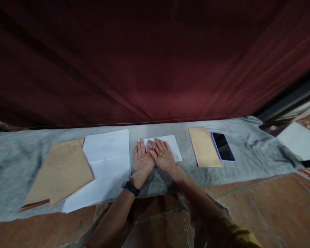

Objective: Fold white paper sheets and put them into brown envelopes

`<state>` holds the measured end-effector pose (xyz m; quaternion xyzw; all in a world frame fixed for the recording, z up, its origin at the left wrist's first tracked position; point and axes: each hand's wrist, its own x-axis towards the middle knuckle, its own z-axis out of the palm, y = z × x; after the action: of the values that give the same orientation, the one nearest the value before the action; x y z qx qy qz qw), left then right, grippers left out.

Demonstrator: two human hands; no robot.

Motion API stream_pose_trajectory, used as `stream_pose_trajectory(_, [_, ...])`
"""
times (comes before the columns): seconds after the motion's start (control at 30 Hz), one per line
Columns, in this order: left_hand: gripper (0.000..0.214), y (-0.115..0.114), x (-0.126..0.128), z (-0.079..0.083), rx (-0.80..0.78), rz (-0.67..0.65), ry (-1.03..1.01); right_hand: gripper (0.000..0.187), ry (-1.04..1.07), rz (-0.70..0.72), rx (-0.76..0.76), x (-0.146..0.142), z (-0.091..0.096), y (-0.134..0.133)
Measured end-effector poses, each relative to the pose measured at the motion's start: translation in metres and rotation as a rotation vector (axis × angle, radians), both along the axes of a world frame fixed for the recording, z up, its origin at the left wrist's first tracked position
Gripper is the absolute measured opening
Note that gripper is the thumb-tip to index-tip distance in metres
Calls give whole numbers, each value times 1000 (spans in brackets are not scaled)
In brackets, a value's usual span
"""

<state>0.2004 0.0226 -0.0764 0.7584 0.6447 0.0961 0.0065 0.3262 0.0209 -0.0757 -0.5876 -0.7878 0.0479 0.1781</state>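
both your hands lie flat, palms down, with fingers stretched out: your left hand (144,159) covers the left part of the small white paper (175,148), and your right hand (164,156) presses beside it, its thumb meeting the left hand's inner edge. neither of them is closed around anything; they only rest on the paper, which sits at the middle of the grey cloth (258,148), its right end showing past your right fingers. you wear a dark watch (130,188) on your left wrist. just to the left of your hands lie larger white sheets (107,168), creased across, and the brown envelopes (64,168) farther left overlap their left side. to the right, well apart from your right hand, lies a single brown envelope (205,148), with a phone (223,147) just beside its right edge. a dark red curtain (155,69) hangs on the far side; floor tiles (248,203) show on the near side.
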Motion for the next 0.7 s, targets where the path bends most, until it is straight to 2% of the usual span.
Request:
stream_pose_trajectory(0.23, [58,-2,-1,-2,113,-1,-76,52,-85,-104,78,32,-10,6])
stream_pose_trajectory(0.7, [65,-8,-7,-5,136,39,-96,59,-188,-265,70,89,-12,3])
